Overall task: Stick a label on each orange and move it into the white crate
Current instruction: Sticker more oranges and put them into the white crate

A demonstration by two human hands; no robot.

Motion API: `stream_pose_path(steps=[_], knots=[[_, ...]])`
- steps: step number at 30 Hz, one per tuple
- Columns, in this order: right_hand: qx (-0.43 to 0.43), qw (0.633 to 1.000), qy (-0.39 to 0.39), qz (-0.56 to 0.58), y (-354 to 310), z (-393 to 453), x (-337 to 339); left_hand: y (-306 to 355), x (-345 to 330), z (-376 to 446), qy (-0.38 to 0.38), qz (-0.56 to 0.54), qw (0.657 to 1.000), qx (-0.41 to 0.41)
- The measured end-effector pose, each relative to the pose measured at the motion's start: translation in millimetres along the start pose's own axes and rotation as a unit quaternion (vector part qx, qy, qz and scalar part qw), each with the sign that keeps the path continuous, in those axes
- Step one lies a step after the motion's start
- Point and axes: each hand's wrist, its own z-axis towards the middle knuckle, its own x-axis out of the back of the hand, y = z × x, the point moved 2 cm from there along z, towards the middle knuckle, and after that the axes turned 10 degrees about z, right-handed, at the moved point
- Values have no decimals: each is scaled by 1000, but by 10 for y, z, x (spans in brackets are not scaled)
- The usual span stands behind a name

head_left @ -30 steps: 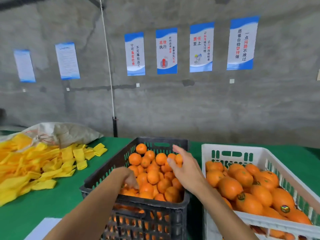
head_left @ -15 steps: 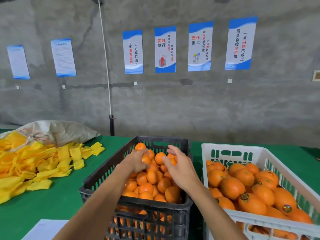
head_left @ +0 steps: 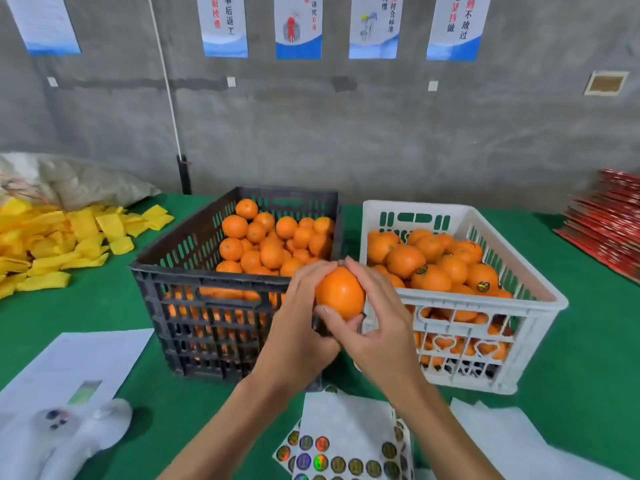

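Grip: both hands cupped round one orange (head_left: 341, 292). Left hand (head_left: 300, 327) wraps the fruit's left and under side, fingers curled over the top. Right hand (head_left: 380, 327) closes from the right, thumb crossing beneath the fruit, fingertips meeting the left hand's above it. Neither hand is spread; together they clasp the orange, leaving its near face bare.

Position of held orange: lifted clear of both crates, in front of the gap between them, above the green table (head_left: 104, 306).

Black crate (head_left: 194, 282): left of centre, filled with oranges showing no labels; likely the supply.

White crate (head_left: 533, 306): just beside the black one on its right; several oranges inside carry round shiny stickers, so it reads as the finished bin.

Sticker sheet (head_left: 346, 459): flat on the table directly under the forearms, rows of round holographic labels, near enough for a quick peel.

Judgement: no sticker is visible on the held fruit's exposed face; whether one sits under a fingertip cannot be told. The two-handed hold appears meant to steady and turn the fruit for labelling.
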Motion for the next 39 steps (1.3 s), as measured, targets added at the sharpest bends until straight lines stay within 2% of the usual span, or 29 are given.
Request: stream_pose_path(steps=[2,5,8,12,16,19,22,27,33,39], knots=[[-60,996,-59,2,152,-318,63,-92,-129,-378,-63,-26,996,51],[-220,961,-165,22,429,-825,88,-300,-336,-916,-158,-33,978,129],[-293,929,-224,-21,665,-1252,114,-476,-512,-1331,-199,-16,957,210],[-284,904,-308,-84,756,-1593,181,-590,-599,-1619,-159,-114,916,351],[-254,879,-368,-163,792,-1759,190,-583,-626,-1722,-102,-168,896,399],[-217,867,-381,-235,800,-1717,71,-578,-636,-1754,-61,-205,878,429],[-210,870,-386,-226,820,-1682,-90,-588,-630,-1756,-38,-238,861,447],[-234,892,-350,-168,910,-1706,-111,-591,-626,-1765,-34,-239,867,435],[-184,912,-293,-218,928,-1710,-46,-590,-662,-1777,-44,-235,876,419],[-196,924,-273,-182,919,-1736,-51,-622,-689,-1799,-62,-230,873,425]])
